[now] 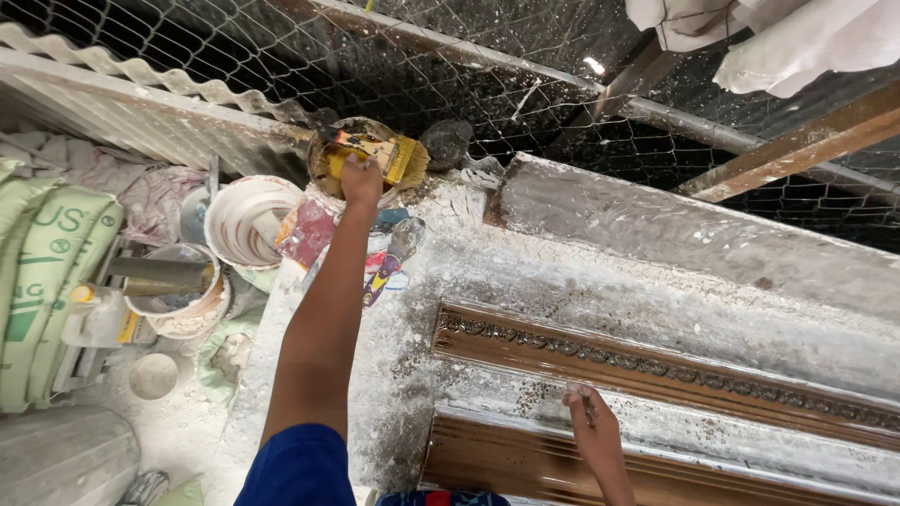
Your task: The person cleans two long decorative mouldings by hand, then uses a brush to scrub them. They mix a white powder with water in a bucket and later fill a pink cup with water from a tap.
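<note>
My left hand (361, 180) reaches far forward and grips a wide yellow-handled paintbrush (384, 153), its bristles over the rim of a round can of brownish liquid (323, 169). My right hand (589, 422) rests low on a long brown ornate moulding (656, 370) that lies across a white, plaster-caked bench (525, 272). Its fingers press flat on the pale strip between the two brown bands and hold nothing.
White buckets (248, 220) and a tub with a grey roller (159, 276) stand at the left beside green sacks (42, 281) and a plastic bottle (98, 319). Wire mesh (450, 75) backs the bench. White cloth (750, 33) hangs top right. A grey metal beam (694, 230) lies behind the moulding.
</note>
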`<move>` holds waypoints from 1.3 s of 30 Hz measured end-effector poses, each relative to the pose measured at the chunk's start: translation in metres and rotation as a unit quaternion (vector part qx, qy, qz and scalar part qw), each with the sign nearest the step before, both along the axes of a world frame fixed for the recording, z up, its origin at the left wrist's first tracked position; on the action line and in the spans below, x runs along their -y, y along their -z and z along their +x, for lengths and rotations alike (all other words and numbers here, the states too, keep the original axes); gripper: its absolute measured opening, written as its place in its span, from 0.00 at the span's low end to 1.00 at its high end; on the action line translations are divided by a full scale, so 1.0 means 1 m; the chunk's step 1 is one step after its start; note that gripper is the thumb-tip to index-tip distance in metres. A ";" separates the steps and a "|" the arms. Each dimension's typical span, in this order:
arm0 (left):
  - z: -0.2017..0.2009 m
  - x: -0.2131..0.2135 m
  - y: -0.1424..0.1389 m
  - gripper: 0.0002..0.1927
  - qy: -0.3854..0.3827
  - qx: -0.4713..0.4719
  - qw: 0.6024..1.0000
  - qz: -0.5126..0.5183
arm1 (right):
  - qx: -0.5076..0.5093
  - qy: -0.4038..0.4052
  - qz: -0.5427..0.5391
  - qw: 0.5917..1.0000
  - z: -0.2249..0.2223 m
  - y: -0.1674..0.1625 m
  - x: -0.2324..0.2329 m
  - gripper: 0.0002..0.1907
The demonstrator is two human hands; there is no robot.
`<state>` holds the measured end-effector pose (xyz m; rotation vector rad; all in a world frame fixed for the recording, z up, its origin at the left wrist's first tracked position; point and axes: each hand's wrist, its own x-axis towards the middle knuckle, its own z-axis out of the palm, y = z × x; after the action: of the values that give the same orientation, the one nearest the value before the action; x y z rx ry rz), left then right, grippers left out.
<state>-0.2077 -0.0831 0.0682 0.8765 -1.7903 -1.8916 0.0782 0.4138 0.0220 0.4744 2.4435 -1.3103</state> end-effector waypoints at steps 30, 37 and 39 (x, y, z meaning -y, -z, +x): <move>0.372 -0.056 0.007 0.29 0.256 0.029 0.838 -0.481 | 0.276 -0.082 -0.644 0.709 0.001 -0.035 0.310 0.40; 0.332 0.173 0.130 0.29 -0.032 0.126 0.969 -0.212 | -0.231 -0.364 -0.212 0.877 -0.020 0.045 0.476 0.23; 0.295 0.218 0.163 0.34 -0.050 0.171 0.982 -0.060 | -0.324 -0.385 -0.128 0.855 -0.020 0.055 0.490 0.19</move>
<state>0.0875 -0.3010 -0.0948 1.2834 -1.9853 -1.6265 0.0581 -0.0762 -0.0333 -1.0816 2.3916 -1.4932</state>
